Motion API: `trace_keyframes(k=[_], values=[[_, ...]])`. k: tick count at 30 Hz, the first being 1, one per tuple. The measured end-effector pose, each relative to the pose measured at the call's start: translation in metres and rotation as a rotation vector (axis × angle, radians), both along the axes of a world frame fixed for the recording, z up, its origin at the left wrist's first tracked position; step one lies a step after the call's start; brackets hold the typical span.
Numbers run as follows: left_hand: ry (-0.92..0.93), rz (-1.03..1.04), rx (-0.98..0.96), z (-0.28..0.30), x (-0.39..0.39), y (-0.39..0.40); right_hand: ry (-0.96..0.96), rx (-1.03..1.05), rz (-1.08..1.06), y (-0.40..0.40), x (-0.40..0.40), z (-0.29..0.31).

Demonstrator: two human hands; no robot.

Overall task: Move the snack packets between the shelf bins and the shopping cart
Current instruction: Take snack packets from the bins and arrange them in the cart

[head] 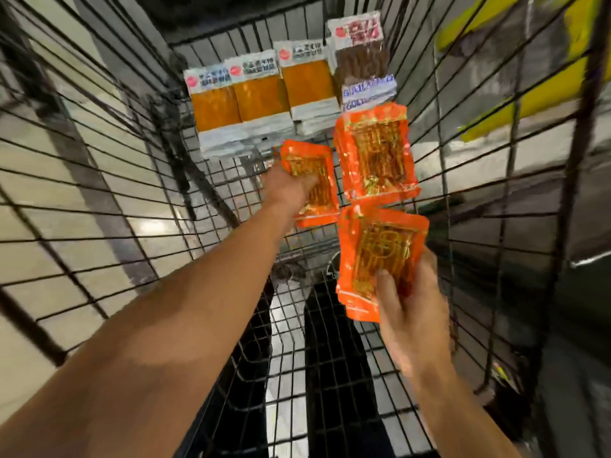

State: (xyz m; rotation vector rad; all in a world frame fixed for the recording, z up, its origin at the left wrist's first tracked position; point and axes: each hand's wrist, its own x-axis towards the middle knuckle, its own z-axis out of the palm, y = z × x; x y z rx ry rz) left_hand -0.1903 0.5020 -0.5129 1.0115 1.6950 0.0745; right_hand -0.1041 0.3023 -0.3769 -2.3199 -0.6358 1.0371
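Note:
I look down into a black wire shopping cart (139,180). My left hand (291,190) reaches deep into it and grips an orange snack packet (314,166) low over the cart floor. My right hand (410,312) holds a small stack of the same orange packets (380,256) nearer to me, thumb on the front. Another pile of orange packets (377,153) lies on the cart floor between the two. At the cart's far end lie three piles of white packets with amber windows (261,94) and a pile of brown packets (360,54).
The cart's wire walls (496,143) close in left and right. Through the wire floor I see dark trouser legs (334,375) and a pale tiled floor (39,166). Something yellow (542,90), blurred, lies outside the cart at the upper right.

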Motion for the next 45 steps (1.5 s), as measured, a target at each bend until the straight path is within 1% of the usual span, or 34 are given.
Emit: trace_keyframes(k=[4,6,9,10,13,16,18,19,20,21,22,23,25,28,30,31,32,34,36,37,38,42,45], values=[[-0.031,0.003,-0.02,-0.015,0.017,0.006,0.059,0.007,0.064,-0.005,0.001,-0.008],[0.025,-0.026,0.009,-0.016,0.024,0.008,0.095,0.006,0.057,-0.006,0.002,-0.008],[0.185,-0.084,0.049,-0.02,0.024,0.01,0.115,-0.003,0.033,-0.008,0.002,-0.007],[0.212,-0.087,0.054,-0.022,0.022,0.011,0.121,-0.004,0.037,-0.008,0.002,-0.006],[0.214,-0.061,0.049,-0.02,0.013,0.006,0.118,-0.005,0.079,-0.011,0.003,-0.006],[0.183,-0.095,0.079,-0.021,0.005,-0.001,0.116,-0.003,0.093,-0.015,0.005,-0.007],[0.127,-0.096,0.075,-0.036,0.002,-0.002,0.125,0.008,0.081,-0.018,0.004,-0.007],[0.111,-0.077,0.067,-0.061,-0.004,-0.003,0.131,0.015,0.073,-0.019,0.004,-0.007],[0.085,-0.061,0.059,-0.099,-0.012,-0.003,0.135,0.018,0.067,-0.019,0.004,-0.007],[0.06,-0.058,0.054,-0.108,-0.014,-0.003,0.138,0.023,0.063,-0.02,0.005,-0.007],[0.053,-0.066,0.044,-0.097,-0.013,-0.002,0.14,0.026,0.06,-0.021,0.005,-0.008],[0.039,-0.063,0.035,-0.074,-0.009,-0.002,0.141,0.031,0.055,-0.021,0.006,-0.009],[0.031,-0.064,-0.004,-0.01,0.001,-0.005,0.144,0.049,0.047,-0.021,0.006,-0.008],[0.013,0.032,-0.028,0.025,-0.008,-0.014,0.209,0.104,-0.032,-0.017,0.005,-0.002],[-0.058,0.124,-0.06,0.049,-0.019,-0.026,0.32,0.16,-0.125,-0.011,0.005,0.002],[-0.106,0.156,-0.106,0.065,-0.023,-0.035,0.36,0.184,-0.163,-0.008,0.005,0.004],[-0.167,0.167,-0.178,0.078,-0.026,-0.044,0.388,0.2,-0.191,-0.005,0.006,0.005],[-0.32,0.12,-0.325,0.104,-0.029,-0.067,0.403,0.208,-0.213,0.002,0.007,0.006],[-0.445,0.082,-0.445,0.124,-0.028,-0.085,0.374,0.2,-0.186,0.009,0.009,0.008],[-0.487,0.098,-0.464,0.131,-0.026,-0.092,0.368,0.195,-0.16,0.011,0.01,0.009],[-0.518,0.128,-0.458,0.134,-0.026,-0.097,0.365,0.185,-0.131,0.013,0.011,0.01],[-0.501,0.112,-0.321,0.129,-0.023,-0.111,0.281,0.123,0.033,0.021,0.014,0.007],[-0.515,0.22,-0.288,0.128,-0.022,-0.112,0.21,0.085,0.155,0.03,0.011,0.007]])
